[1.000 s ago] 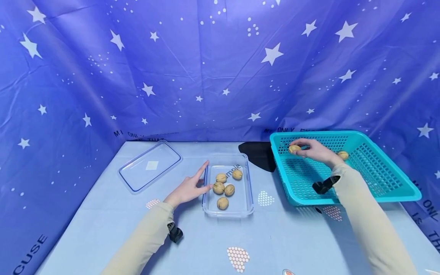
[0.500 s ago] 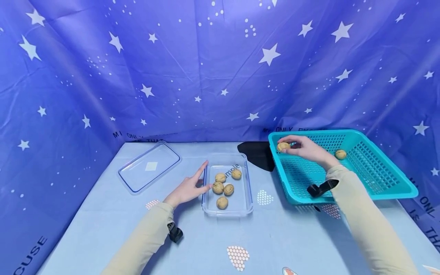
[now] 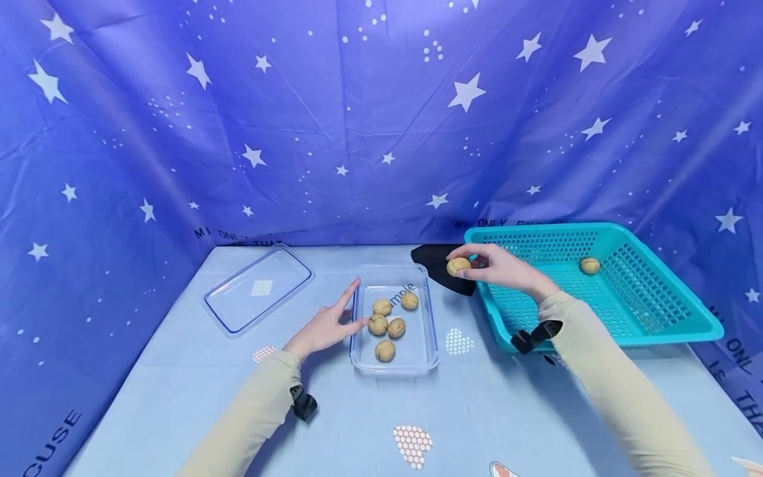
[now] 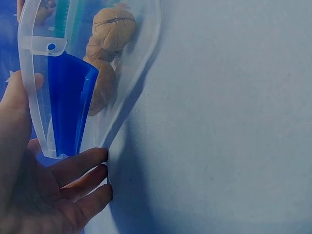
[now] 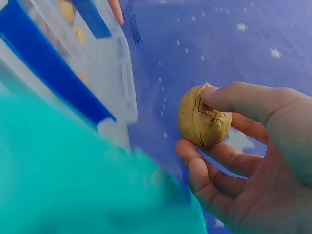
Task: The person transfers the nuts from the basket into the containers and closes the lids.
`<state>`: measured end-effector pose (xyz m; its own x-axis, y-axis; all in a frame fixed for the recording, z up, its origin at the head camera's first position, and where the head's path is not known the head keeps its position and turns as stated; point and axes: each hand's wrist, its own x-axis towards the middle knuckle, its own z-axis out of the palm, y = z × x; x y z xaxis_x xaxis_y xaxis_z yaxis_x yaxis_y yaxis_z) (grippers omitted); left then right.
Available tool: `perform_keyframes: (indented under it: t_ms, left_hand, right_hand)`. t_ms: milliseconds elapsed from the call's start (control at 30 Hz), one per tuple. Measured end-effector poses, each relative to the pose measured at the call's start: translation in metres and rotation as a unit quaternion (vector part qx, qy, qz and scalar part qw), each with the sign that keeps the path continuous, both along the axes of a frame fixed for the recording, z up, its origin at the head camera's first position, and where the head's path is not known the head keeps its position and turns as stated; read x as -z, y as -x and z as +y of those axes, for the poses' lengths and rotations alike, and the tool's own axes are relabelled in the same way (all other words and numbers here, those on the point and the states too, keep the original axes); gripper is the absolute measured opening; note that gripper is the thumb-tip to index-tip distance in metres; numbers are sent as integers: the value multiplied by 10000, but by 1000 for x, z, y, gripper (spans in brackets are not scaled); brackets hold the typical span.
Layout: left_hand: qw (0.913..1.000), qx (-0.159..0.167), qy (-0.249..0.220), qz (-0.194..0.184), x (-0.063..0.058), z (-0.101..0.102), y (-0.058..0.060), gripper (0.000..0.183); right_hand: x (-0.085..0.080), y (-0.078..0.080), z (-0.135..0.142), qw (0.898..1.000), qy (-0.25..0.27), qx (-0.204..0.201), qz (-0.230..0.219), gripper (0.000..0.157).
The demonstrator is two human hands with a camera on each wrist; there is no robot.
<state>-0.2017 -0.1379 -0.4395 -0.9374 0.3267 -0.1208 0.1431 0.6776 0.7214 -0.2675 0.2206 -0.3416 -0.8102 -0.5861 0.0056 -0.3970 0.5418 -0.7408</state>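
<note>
My right hand (image 3: 501,266) pinches a walnut (image 3: 459,267) between thumb and fingers, just beyond the left rim of the turquoise basket (image 3: 596,311). The right wrist view shows this walnut (image 5: 204,117) close up, its seam facing the camera. My left hand (image 3: 324,329) rests against the left side of a clear plastic box (image 3: 417,364), index finger stretched along it and thumb at its rim. In the left wrist view the fingers (image 4: 80,165) touch the box wall beside a blue clip (image 4: 70,107). Several walnuts (image 3: 385,351) lie in the box.
One walnut (image 3: 590,265) sits in the basket. A clear lid (image 3: 238,311) with a blue seal and a white label lies at the back left. Behind the box and basket, a dark patch (image 3: 432,262) shows on the tablecloth. A starry blue curtain (image 3: 334,119) surrounds the table.
My right hand has carried the walnut leftward, from over the basket to past its left rim. The walnut left in the basket now shows fully. My left hand has stayed at the box.
</note>
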Motion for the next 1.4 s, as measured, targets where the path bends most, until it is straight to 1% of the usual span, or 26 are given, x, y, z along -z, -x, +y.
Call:
perform_keyframes:
  t_ms: [133,300,433,600,700,1000,1167,1400]
  left_hand:
    - [10000,-21,29,-5,-1,-1,0,85]
    - [10000,43,-19,45,-1,-1,0,84]
    - [10000,43,-21,42,-1,0,-1,84]
    - [10000,19,-8,10,0,-1,-1,84]
    - [10000,52,5,52,1,-1,0,84]
    - [9999,112,-7,55,-1,-1,0,84]
    - [9999,101,14,51,-1,-1,0,84]
    - [10000,78,17,26,-3,-1,-2,84]
  right_hand:
    - [2,-3,-14,9993,114,-348,26,32]
    - [8,-6,-31,9972,198,-724,-53,32]
    - [13,-8,-45,9958,239,-886,-29,33]
    - [20,-9,-59,9948,130,-1005,87,33]
    - [24,-9,-65,9935,74,-1126,116,34]
    - [24,-12,-72,9914,-99,-1305,-84,34]
    - [24,-11,-72,9923,-139,-1205,-234,33]
    - [22,-10,-69,9922,-16,-1229,-191,33]
